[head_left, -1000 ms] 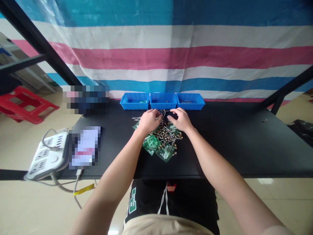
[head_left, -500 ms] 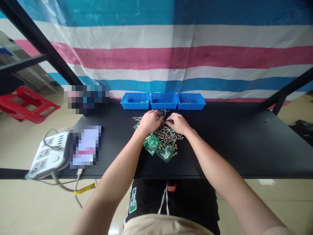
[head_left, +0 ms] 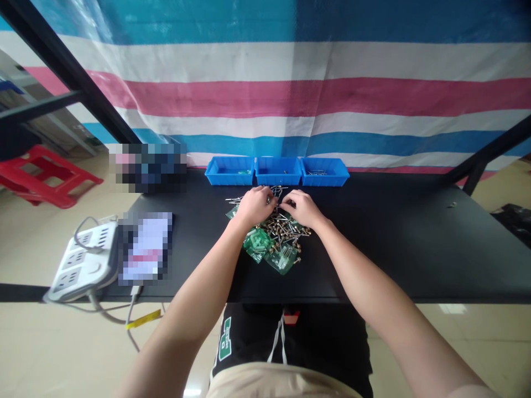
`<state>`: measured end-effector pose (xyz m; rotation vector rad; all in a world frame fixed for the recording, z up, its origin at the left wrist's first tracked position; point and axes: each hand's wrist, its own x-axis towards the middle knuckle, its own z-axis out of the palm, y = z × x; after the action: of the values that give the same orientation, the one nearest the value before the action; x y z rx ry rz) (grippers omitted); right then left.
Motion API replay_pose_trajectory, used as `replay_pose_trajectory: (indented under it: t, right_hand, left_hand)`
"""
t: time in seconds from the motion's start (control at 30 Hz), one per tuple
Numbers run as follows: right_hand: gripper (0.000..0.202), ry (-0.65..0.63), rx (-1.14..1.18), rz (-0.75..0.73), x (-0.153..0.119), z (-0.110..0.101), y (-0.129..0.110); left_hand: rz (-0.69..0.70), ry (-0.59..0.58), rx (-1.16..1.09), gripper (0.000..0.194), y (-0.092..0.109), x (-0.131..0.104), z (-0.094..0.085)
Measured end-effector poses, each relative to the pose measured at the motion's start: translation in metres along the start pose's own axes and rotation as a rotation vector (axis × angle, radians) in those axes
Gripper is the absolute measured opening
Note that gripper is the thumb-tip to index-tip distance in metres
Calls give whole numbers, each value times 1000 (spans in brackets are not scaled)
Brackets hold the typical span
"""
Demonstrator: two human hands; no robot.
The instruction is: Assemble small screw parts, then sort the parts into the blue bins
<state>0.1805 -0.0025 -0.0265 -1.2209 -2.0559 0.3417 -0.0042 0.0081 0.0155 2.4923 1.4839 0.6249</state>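
Over a heap of thin metal pins with thicker brownish heads [head_left: 283, 228], my two hands nearly meet. My left hand [head_left: 256, 205] is closed, its fingers curled round a small metal piece [head_left: 269, 199] that shows only in part. Thumb and fingertips of my right hand [head_left: 303, 208] are pinched together just to the right; what they hold, if anything, is too small to make out. Below the hands lie a green plastic packet [head_left: 258, 244] and a clear greenish packet [head_left: 282, 258] with pale sticks inside. Another packet is partly hidden by my left hand.
Behind the heap stand a left blue bin [head_left: 230, 179], a middle blue bin [head_left: 277, 180] and a right blue bin [head_left: 326, 180], with small items inside. A white power strip [head_left: 85, 260] and a blurred-out flat object [head_left: 147, 247] lie left on the black table [head_left: 394, 243].
My right hand has shifted very slightly, its fingertips drawn closer together near the left hand. The left hand and the heap look much the same.
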Motion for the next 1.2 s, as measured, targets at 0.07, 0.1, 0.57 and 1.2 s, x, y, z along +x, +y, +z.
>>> replay_pose_trajectory:
  t: [0.07,0.1,0.57,1.2]
  right_hand:
    - [11,43,12,7,0,-1,-1]
    - [12,67,22,18,1,-2,-2]
    - [30,175,275,189,1,-6,-23]
    - [34,189,219,63,-2,-7,-28]
  left_hand:
    - [3,3,-2,19,-1,0,1]
    - [11,7,-6,18,-1,0,1]
    - [342,85,-173,24,3,-3,3]
    - [220,224,-342,7,3,-4,6]
